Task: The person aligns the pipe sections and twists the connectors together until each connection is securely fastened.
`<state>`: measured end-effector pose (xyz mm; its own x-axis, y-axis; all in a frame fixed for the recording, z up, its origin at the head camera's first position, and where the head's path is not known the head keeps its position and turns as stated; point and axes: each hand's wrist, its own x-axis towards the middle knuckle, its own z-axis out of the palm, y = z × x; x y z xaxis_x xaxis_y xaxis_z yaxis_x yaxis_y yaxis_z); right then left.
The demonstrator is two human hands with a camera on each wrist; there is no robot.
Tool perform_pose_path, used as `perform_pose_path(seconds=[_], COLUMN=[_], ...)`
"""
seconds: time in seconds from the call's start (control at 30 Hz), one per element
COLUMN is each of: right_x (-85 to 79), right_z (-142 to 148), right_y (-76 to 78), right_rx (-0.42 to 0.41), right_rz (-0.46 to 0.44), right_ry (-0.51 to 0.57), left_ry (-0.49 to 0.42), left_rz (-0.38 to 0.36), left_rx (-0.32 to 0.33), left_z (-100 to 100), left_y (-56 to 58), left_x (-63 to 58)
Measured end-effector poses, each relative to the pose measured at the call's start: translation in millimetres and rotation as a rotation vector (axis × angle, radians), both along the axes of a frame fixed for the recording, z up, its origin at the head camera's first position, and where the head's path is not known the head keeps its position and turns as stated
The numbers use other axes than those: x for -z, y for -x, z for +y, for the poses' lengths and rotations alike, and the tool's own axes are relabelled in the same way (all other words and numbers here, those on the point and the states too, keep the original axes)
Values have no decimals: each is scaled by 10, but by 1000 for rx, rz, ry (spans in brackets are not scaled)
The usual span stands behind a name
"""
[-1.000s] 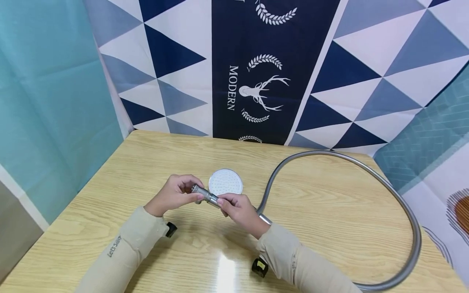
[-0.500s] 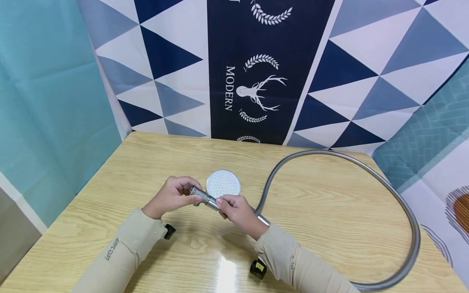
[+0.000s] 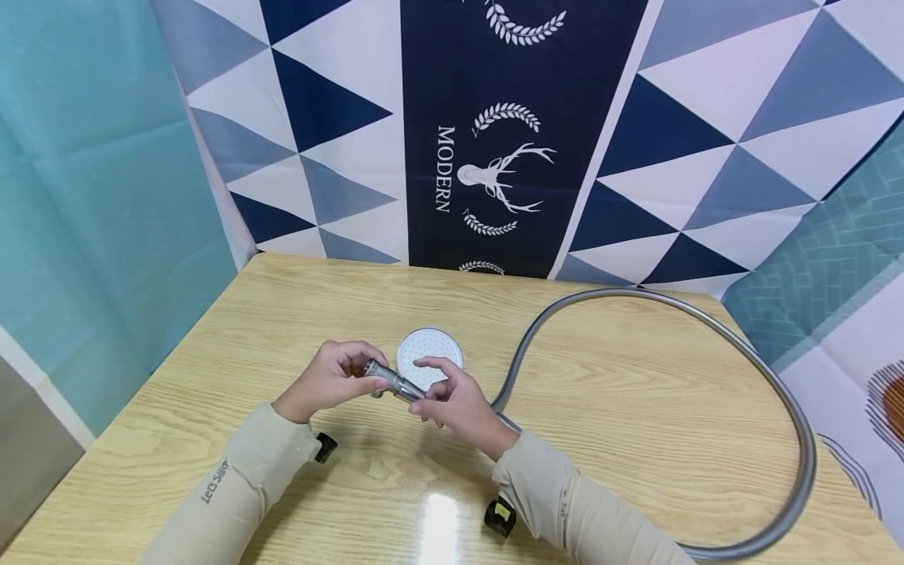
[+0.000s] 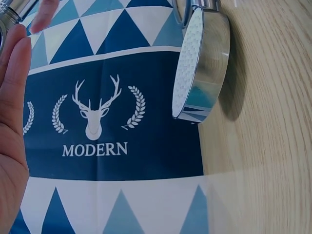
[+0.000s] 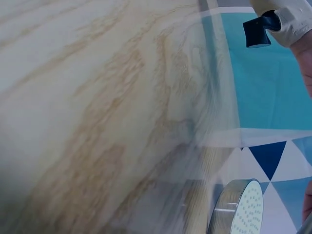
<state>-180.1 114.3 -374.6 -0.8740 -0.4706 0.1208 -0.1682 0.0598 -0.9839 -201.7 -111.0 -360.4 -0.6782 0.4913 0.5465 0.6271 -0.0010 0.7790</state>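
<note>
My left hand (image 3: 332, 382) pinches a short chrome cylindrical fitting (image 3: 387, 375) between thumb and fingers; its toothed-looking end faces left. My right hand (image 3: 459, 404) is at the other end of that fitting, thumb and curled fingers around it, index finger raised. Just behind lies a round shower head (image 3: 424, 349), its white nozzle face up in the head view; its neck (image 4: 208, 4) shows in the left wrist view, and the rest is hidden behind my right hand. A grey shower hose (image 3: 798, 471) loops over the right side, one end beside my right wrist.
The wooden table (image 3: 282, 298) meets a patterned curtain (image 3: 487, 141) at the back. Teal cloth (image 3: 106, 196) hangs on the left. A black wrist camera (image 3: 501, 515) is strapped under my right sleeve, and another (image 3: 326, 448) under my left.
My right index finger has lifted off the fitting and straightened, and the right thumb has moved down towards its near side. My left hand keeps its hold with little movement.
</note>
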Motion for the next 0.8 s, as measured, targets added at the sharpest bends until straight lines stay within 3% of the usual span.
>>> perform_pose_path(seconds=[0.3, 0.8], right_x=[81, 88], right_z=[-21, 14], right_y=[1, 68], right_rx=[106, 73], right_rz=[16, -86], right_ry=[-11, 69], left_ry=[4, 6], left_rz=[-25, -30], left_rx=[1, 16], left_z=[18, 52], left_y=[24, 59], left_x=[3, 14])
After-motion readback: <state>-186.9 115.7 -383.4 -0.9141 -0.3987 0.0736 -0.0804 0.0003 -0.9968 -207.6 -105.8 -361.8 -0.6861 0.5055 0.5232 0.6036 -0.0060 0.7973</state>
